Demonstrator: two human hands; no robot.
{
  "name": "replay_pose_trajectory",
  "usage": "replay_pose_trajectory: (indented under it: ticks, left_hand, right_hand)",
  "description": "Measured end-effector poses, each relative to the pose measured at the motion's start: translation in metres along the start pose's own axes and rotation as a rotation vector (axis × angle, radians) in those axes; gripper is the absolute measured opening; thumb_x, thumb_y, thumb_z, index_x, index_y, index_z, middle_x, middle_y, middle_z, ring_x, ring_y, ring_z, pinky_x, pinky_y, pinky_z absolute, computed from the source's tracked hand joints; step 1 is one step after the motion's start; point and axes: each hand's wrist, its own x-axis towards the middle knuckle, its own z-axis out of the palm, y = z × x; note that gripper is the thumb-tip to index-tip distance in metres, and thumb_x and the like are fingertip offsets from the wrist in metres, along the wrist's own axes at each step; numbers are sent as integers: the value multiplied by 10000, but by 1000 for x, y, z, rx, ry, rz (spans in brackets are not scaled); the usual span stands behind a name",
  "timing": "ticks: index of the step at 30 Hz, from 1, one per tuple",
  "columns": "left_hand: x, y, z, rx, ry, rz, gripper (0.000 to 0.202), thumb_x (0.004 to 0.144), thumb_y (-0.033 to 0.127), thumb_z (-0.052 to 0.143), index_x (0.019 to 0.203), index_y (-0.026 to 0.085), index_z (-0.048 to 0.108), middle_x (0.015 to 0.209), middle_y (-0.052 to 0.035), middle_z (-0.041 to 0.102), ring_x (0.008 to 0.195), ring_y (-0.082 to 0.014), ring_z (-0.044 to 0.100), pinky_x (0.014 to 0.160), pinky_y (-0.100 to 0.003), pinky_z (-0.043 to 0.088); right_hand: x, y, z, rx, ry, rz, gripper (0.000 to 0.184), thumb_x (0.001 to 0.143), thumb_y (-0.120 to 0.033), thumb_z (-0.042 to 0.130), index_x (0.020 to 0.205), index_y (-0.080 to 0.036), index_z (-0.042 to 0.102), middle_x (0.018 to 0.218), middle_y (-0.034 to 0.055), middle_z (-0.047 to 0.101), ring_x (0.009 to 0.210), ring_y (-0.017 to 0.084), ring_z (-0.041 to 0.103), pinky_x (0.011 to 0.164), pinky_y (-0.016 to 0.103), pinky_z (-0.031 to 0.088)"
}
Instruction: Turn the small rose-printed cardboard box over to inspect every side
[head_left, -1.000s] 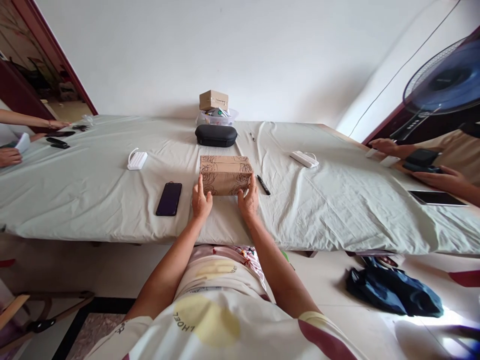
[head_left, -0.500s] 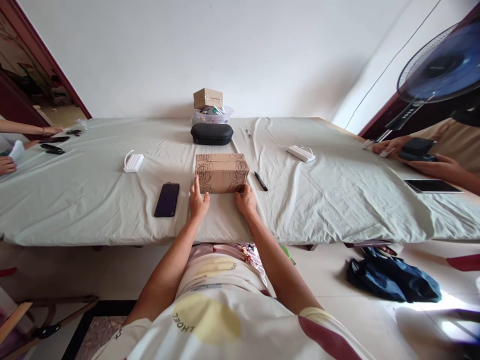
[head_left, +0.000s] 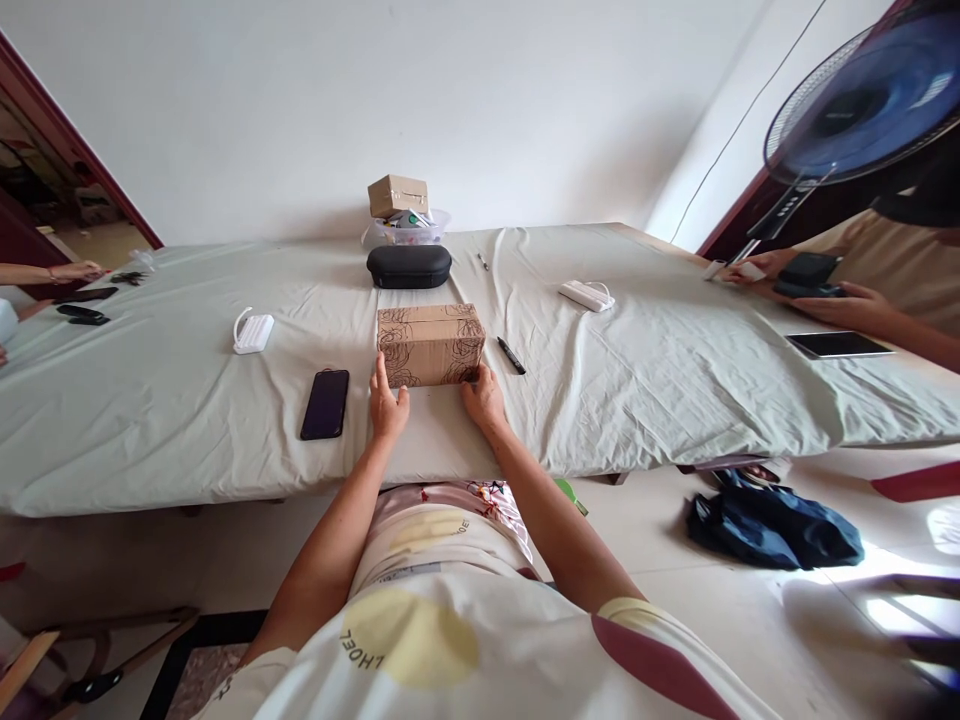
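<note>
A brown cardboard box [head_left: 431, 348] with black scribbled line patterns rests on the cloth-covered table in front of me. My left hand [head_left: 388, 405] grips its near left corner, fingers along the left side and thumb at the lower front. At the near right corner, my right hand [head_left: 486, 398] holds the box, its fingers partly hidden by the hand. A black marker [head_left: 511, 355] lies just right of the box. Left of my left hand is a dark smartphone [head_left: 325, 404], lying flat.
Behind the box sit a black case [head_left: 409, 267] and a clear plastic tub [head_left: 420, 232] with a smaller carton [head_left: 397, 196] on top. White power banks [head_left: 253, 334] lie to both sides. A person's hands [head_left: 855, 300] hold a dark object at right, near a tablet [head_left: 838, 344] and a fan [head_left: 855, 115].
The whole view has shifted, so the table's things appear slightly farther left. Both hands stay on the box, which shows no clear movement on the table.
</note>
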Motion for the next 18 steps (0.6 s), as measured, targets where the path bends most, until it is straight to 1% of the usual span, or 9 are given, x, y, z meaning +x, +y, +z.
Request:
replay_pose_trajectory:
  ticks: [3,7,10,13,16,18]
  left_hand:
    - [-1,-2,0,-8,6,-2,866,906,180,607,1649,237,166,1603,-179,400,1457,-314,462,1199,-476,427]
    - [-2,-1,-1,-13,25,8,882,883,141,611,1649,233,182,1610,-167,395,1491,-307,419,1232,-467,393]
    - [-4,-1,-1,-22,28,15,856,893,142,600,1644,251,203,1659,-139,328,1516,-298,382,1242,-455,386]
    - [-5,-2,-1,-35,22,15,841,897,147,594,1640,262,217,1690,-116,274,1536,-294,348,1237,-448,397]
    - [-6,-4,-2,-34,29,4,834,901,166,597,1639,266,220,1673,-123,307,1508,-292,391,1234,-460,397]
    - [-7,-5,-2,-33,35,-2,828,909,187,599,1640,267,219,1659,-128,329,1486,-292,422,1231,-464,399]
  right_hand:
    - [-1,2,2,27,23,-14,511,825,-290,555,1317,-155,526,1160,166,638,1070,316,592,996,530,522]
    - [-2,3,2,27,14,-29,521,827,-297,558,1323,-142,522,1169,178,634,1079,321,585,990,528,519]
    - [-3,2,2,17,0,-20,525,835,-305,550,1332,-140,516,1174,181,626,1077,324,584,976,520,521]
    - [-5,3,4,23,20,-28,498,835,-302,547,1312,-162,522,1143,167,620,1044,317,583,956,522,527]
    - [-6,5,7,48,47,-54,448,829,-288,550,1266,-193,532,1092,144,614,1009,311,576,946,538,531]
    - [-7,6,8,52,47,-50,436,828,-284,554,1254,-199,529,1097,141,606,1017,311,574,955,544,529]
